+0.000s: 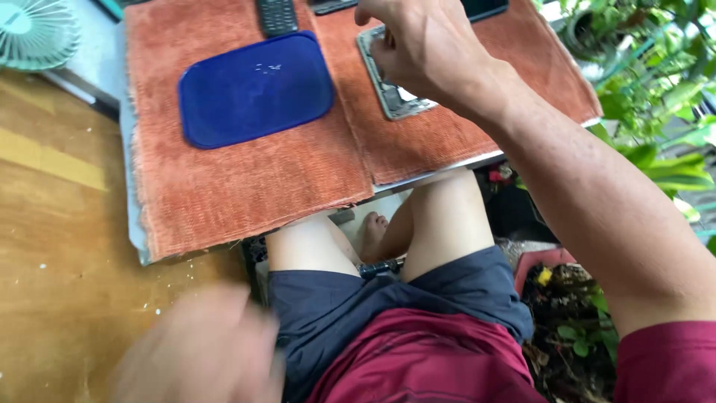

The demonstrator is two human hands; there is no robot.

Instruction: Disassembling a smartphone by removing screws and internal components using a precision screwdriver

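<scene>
My right hand [421, 45] reaches out over the right orange cloth [440, 134] and rests on an opened phone frame [391, 93], fingers curled on its upper part. The frame lies flat, its bare metal inside showing. My left hand [198, 351] is a blur low at the left, near my lap and over the wooden surface; nothing shows in it, and the blur hides its fingers. A blue rounded plastic lid [255, 88] lies on the left orange cloth [239, 179].
A dark phone [277, 15] and another dark device [485, 7] lie at the cloths' far edge. A small teal fan [33, 30] stands at the top left. Wooden board [52, 224] at left. Green plants [656, 112] crowd the right. My knees sit under the table edge.
</scene>
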